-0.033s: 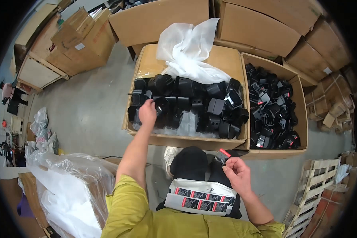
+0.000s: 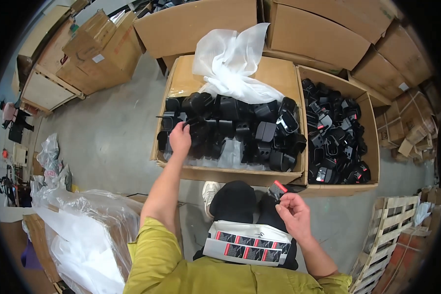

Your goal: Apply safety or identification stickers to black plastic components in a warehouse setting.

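Observation:
My left hand [image 2: 180, 140] reaches into the near left part of an open cardboard box [image 2: 225, 175]. Its fingers are closed on the edge of a black plastic part [image 2: 196, 128], one of several dark moulded pieces in rows there. Close to my right knee, my right hand [image 2: 295, 214] pinches a small black sticker with a red edge [image 2: 277, 190] between thumb and fingers. Across my lap lies a white sheet of stickers [image 2: 212, 246], with rows of the same black and red kind.
White foam wrap [image 2: 235, 63] is bunched on the box's far side. To its right, another carton [image 2: 340, 186] holds jumbled black parts, some with red-edged stickers. Plastic-wrapped goods [image 2: 85, 235] stand at left, a wooden pallet [image 2: 384, 237] at right. Large cartons [image 2: 318, 32] line the back.
The sticker in my right hand has turned, showing more of its face. My left hand has shifted slightly left, and the black part at its fingers has tilted.

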A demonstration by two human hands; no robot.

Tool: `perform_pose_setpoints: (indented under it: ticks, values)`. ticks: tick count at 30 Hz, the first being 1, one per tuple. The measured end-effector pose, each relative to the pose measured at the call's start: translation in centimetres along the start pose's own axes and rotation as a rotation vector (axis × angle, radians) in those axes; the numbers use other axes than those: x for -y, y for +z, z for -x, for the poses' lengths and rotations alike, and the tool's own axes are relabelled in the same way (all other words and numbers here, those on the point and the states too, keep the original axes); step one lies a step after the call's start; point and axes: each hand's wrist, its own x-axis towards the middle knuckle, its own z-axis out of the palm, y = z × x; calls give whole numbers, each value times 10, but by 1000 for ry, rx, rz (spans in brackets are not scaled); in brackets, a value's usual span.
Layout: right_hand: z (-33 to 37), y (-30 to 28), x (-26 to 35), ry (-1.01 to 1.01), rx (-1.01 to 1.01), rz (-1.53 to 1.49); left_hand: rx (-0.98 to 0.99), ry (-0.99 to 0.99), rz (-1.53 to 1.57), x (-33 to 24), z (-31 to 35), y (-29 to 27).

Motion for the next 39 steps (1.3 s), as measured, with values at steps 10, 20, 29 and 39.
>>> perform_pose_setpoints:
  ticks: [10, 20, 29, 39]
  values:
    - [4, 23, 44, -722, -13, 665, 920, -870, 1175, -111, 143, -102]
    - [30, 27, 49, -452, 44, 113, 1031, -309, 998, -141, 215, -132]
    - [41, 45, 26, -115, 143, -519, 665, -24, 1403, -172, 270, -127]
    - [63, 20, 64, -243, 76, -282, 607, -154, 1295, -158, 257, -152]
